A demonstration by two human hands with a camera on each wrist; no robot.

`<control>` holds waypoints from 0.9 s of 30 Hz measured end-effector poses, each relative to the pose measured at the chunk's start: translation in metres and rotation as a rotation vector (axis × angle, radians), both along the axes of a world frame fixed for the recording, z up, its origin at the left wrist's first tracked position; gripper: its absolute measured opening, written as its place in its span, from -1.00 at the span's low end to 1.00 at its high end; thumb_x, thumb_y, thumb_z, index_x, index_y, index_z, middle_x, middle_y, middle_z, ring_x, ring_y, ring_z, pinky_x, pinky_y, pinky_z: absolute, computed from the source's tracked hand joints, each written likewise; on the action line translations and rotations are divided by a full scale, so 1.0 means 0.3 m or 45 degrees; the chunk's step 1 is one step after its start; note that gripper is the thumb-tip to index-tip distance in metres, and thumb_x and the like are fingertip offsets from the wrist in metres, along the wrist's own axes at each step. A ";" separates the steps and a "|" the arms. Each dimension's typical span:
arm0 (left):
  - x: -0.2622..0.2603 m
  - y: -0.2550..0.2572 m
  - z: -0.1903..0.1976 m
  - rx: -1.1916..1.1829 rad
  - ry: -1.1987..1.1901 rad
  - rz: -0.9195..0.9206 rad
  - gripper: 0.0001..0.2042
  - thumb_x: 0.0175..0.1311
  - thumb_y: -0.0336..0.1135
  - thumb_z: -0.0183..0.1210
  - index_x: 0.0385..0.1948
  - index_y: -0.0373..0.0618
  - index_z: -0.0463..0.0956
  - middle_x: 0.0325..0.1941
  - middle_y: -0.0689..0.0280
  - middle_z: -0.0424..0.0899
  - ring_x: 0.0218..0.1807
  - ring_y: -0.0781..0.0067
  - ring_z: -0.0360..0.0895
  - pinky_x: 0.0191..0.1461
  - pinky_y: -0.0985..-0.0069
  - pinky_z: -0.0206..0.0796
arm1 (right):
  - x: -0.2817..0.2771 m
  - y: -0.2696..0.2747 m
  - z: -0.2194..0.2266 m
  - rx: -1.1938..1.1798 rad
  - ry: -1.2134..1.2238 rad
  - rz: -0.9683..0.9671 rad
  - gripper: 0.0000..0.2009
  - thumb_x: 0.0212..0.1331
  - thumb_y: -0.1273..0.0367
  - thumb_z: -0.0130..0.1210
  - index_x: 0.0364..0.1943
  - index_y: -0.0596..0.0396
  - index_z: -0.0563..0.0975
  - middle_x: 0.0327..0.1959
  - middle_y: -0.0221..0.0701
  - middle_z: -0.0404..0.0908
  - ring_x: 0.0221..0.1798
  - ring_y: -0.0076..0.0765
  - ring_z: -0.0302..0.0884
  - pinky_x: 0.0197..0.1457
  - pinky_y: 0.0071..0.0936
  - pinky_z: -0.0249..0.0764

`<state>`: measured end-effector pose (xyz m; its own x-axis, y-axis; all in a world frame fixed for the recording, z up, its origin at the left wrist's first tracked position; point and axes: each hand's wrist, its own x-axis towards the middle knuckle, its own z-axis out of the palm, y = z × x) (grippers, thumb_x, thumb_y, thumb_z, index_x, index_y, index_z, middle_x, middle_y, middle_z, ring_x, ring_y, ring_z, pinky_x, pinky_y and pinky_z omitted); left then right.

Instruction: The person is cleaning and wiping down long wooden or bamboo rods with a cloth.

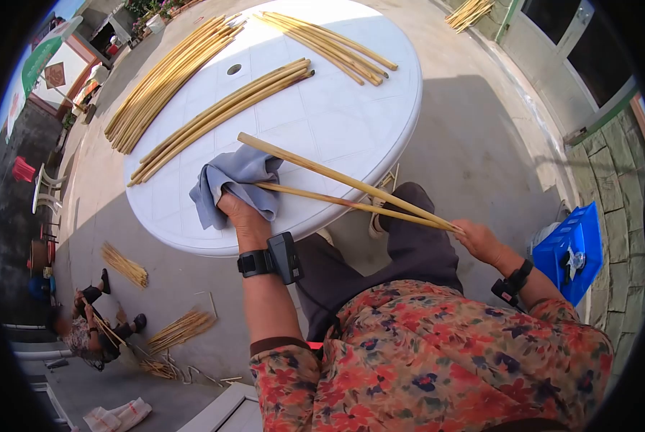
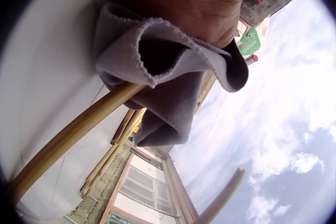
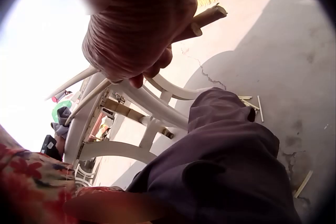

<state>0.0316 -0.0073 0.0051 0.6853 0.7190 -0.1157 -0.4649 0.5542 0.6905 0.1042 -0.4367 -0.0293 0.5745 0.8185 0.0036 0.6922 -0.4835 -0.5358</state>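
Observation:
My right hand (image 1: 479, 241) grips the near ends of two long yellowish sticks over my lap. One stick (image 1: 322, 165) slants up past the cloth, its far end free above the table. The thinner stick (image 1: 315, 194) runs into a grey-blue cloth (image 1: 218, 180). My left hand (image 1: 243, 216) holds this cloth bunched around that stick, close over the table edge; its fingertips are hidden by the folds. In the left wrist view the stick (image 2: 79, 129) comes out from under the cloth (image 2: 173, 92). Cut stick ends (image 3: 215, 14) jut out past my right fist (image 3: 142, 29).
On the white oval table (image 1: 366, 137) lie a large stick bundle (image 1: 171, 79), a smaller row (image 1: 222, 119) and a fanned group (image 1: 330, 47). A blue crate (image 1: 571, 252) stands at my right. At left, a seated person (image 1: 88, 331) handles sticks beside piles (image 1: 182, 330) on the ground.

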 end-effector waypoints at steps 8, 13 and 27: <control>0.011 0.087 -0.077 0.007 -0.139 -0.038 -0.56 0.26 0.06 -0.30 -0.10 -0.09 0.34 -0.09 0.26 0.42 -0.05 0.31 0.34 0.05 0.35 0.22 | -0.034 -0.167 -0.093 0.010 -0.041 -0.131 -0.78 0.11 0.39 -0.06 -0.14 0.09 0.39 -0.27 -0.20 0.48 -0.27 0.01 0.43 -0.26 -0.27 0.38; -0.027 0.073 -0.050 -0.021 -0.149 -0.049 -0.56 0.26 0.03 -0.26 0.00 -0.08 0.28 0.04 0.26 0.37 0.08 0.32 0.26 0.19 0.32 0.06 | -0.054 -0.177 -0.113 0.160 0.283 -0.604 -0.77 0.14 0.37 -0.05 -0.13 0.12 0.40 -0.41 -0.22 0.47 -0.37 -0.11 0.43 -0.29 -0.42 0.36; -0.021 0.051 -0.069 2.736 1.470 0.398 -0.54 0.24 -0.01 -0.21 0.09 -0.07 0.18 0.16 0.23 0.27 0.20 0.27 0.16 0.30 0.30 -0.11 | 0.092 0.537 0.228 0.463 -0.215 -0.105 -0.70 0.18 0.29 -0.10 -0.02 0.06 0.34 -0.19 -0.22 0.43 -0.17 -0.07 0.42 -0.15 -0.35 0.38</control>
